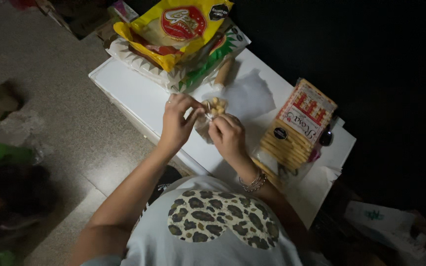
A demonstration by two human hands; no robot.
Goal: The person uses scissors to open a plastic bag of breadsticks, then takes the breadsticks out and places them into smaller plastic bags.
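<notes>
Both hands meet over a white table [139, 96]. My left hand [177, 123] and my right hand [229, 138] pinch the neck of a small clear plastic bag [214, 109] filled with pale yellow snack pieces. The fingers of both hands close on the bag's gathered top. Bracelets circle my right wrist. The bag's lower part is hidden behind my hands.
A large yellow snack bag [173, 29] lies on a white-and-green sack [198, 64] at the table's far end. A long pack of crackers [297, 128] lies at the right. A clear plastic sheet [250, 96] and a small roll [223, 73] lie behind the hands. Grey floor spreads left.
</notes>
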